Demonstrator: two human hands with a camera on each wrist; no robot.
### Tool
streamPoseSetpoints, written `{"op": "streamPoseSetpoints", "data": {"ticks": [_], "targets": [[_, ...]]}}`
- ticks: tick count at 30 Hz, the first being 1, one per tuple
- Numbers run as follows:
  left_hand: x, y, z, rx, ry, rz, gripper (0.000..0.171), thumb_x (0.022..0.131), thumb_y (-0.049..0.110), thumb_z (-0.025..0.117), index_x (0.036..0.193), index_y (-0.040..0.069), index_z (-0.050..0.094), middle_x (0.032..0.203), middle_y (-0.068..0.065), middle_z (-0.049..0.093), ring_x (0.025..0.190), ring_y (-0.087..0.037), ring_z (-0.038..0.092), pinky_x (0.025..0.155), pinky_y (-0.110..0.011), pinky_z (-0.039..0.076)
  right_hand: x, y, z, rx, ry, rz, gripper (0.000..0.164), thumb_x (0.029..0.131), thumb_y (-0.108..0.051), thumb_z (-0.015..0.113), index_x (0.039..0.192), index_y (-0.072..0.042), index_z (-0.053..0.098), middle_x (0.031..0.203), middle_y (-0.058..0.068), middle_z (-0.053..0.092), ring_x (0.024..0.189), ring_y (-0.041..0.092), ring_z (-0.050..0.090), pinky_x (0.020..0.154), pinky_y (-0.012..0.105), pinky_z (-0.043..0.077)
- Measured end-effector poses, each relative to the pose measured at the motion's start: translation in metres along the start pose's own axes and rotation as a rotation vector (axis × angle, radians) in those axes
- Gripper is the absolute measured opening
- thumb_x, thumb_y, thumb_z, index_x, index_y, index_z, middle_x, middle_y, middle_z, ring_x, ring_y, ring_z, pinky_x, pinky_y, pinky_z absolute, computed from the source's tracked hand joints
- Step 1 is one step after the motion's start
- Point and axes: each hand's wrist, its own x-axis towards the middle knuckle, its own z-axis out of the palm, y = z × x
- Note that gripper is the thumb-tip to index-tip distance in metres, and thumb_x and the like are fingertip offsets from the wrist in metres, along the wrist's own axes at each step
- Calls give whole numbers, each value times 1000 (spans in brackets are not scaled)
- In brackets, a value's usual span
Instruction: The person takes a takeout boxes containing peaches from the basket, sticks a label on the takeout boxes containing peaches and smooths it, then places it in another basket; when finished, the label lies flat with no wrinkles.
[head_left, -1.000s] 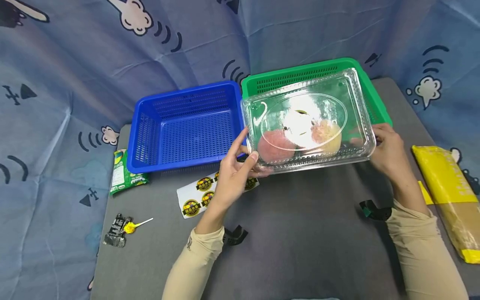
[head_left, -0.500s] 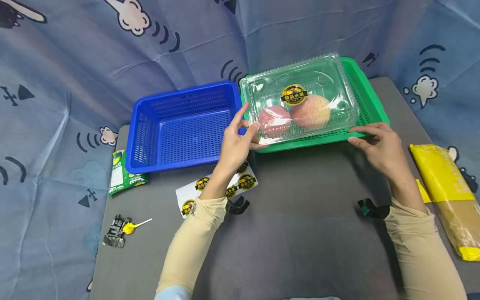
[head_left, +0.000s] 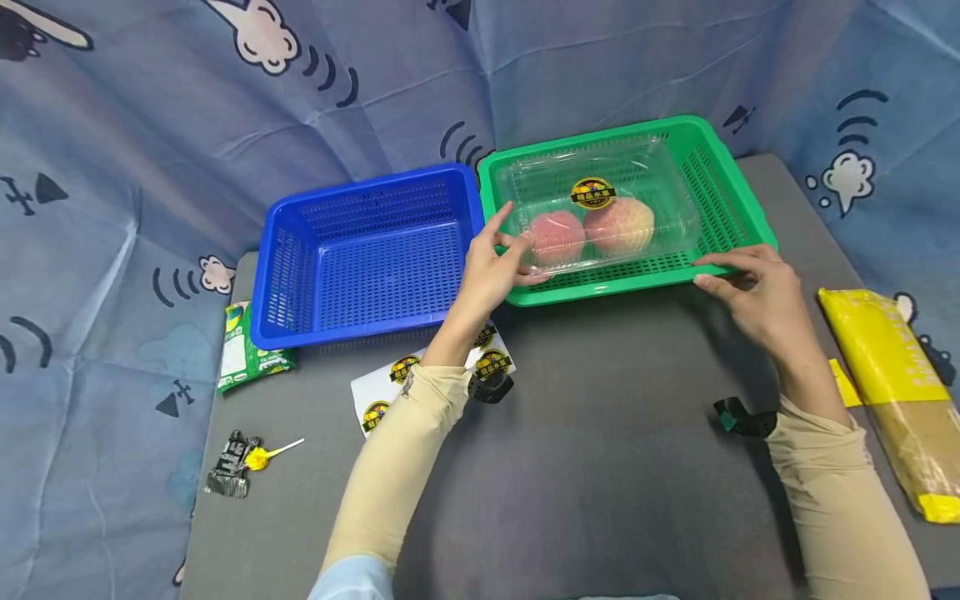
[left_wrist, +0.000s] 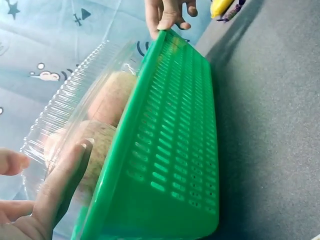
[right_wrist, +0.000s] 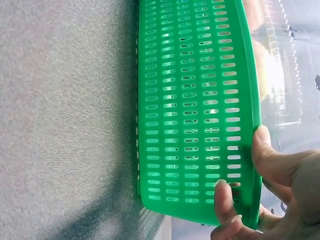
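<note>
A clear plastic clamshell box point(head_left: 666, 183) with a black-and-gold round sticker point(head_left: 592, 192) on its lid lies partly down inside the green basket point(head_left: 738, 196). Through the plastic show a pinkish-red peach point(head_left: 557, 237) and a larger, paler peach point(head_left: 619, 227). At the box's front left corner my left hand point(head_left: 491, 265) pinches its edge; in the left wrist view its fingers point(left_wrist: 62, 185) reach along the box beside the basket rim. My right hand point(head_left: 761, 292) grips the basket's front rim near the right corner, with the thumb point(right_wrist: 267, 155) against the rim in the right wrist view.
A blue basket point(head_left: 382, 275) stands left of the green one. On the grey table point(head_left: 600, 467) lie a sticker sheet point(head_left: 375, 390), a green packet point(head_left: 255, 350), a yellow lollipop point(head_left: 257, 458) beside a black wrapper point(head_left: 228, 471), and a yellow-and-brown pack point(head_left: 892, 383) at right.
The box has been lowered from above the table's front part back into the green basket, tilting flatter. My right hand has left the box and taken the basket rim; my left hand stays on the box.
</note>
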Motion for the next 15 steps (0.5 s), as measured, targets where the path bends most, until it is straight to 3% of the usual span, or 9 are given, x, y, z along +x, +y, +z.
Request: {"op": "streamPoseSetpoints", "data": {"ticks": [8, 15], "targets": [[10, -10, 6, 81, 19, -23, 64, 110, 11, 55, 168, 14, 30, 92, -7, 57, 58, -13, 69, 72, -40, 67, -1, -2, 2, -1, 5, -7, 29, 104, -20, 70, 127, -4, 75, 129, 17, 54, 88, -14, 42, 79, 10, 38], [12, -11, 9, 81, 9, -73, 65, 110, 12, 55, 169, 17, 29, 96, -6, 54, 61, -21, 76, 68, -35, 66, -2, -2, 2, 5, 27, -17, 29, 103, -18, 71, 127, -3, 76, 130, 18, 55, 91, -13, 43, 81, 11, 38]]}}
